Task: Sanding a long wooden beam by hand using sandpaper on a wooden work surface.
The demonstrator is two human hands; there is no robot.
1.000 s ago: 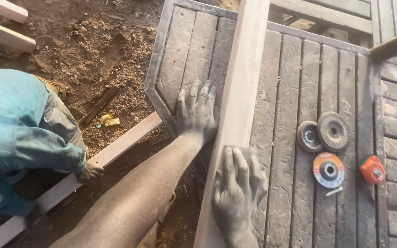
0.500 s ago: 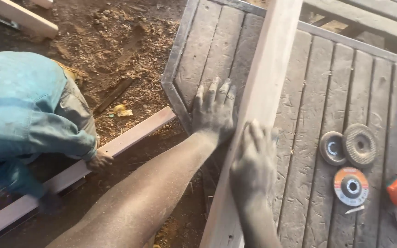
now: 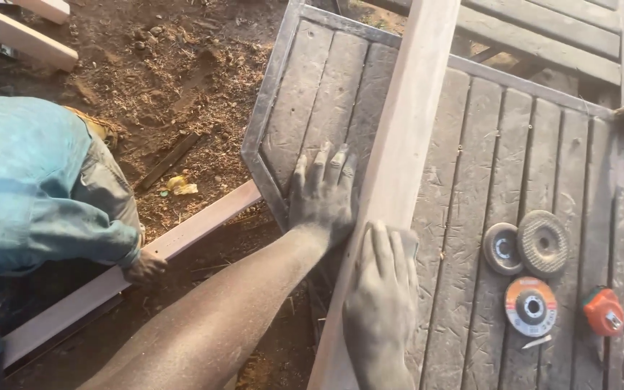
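The left hand [image 3: 323, 191] lies flat with spread fingers on the grey slatted panel [image 3: 471, 166], just beside the long pale wooden board [image 3: 406, 144]. The right hand [image 3: 383, 303] presses palm down on the board, fingers together; something small seems to be under its fingertips, but I cannot tell what. The board runs diagonally across the panel. To the right lie three grinding discs [image 3: 529, 260] and an orange tape measure [image 3: 604, 312]. At left, another person in a blue sleeve [image 3: 45, 202] touches a second board [image 3: 110, 282] on the dirt ground [image 3: 160, 72].
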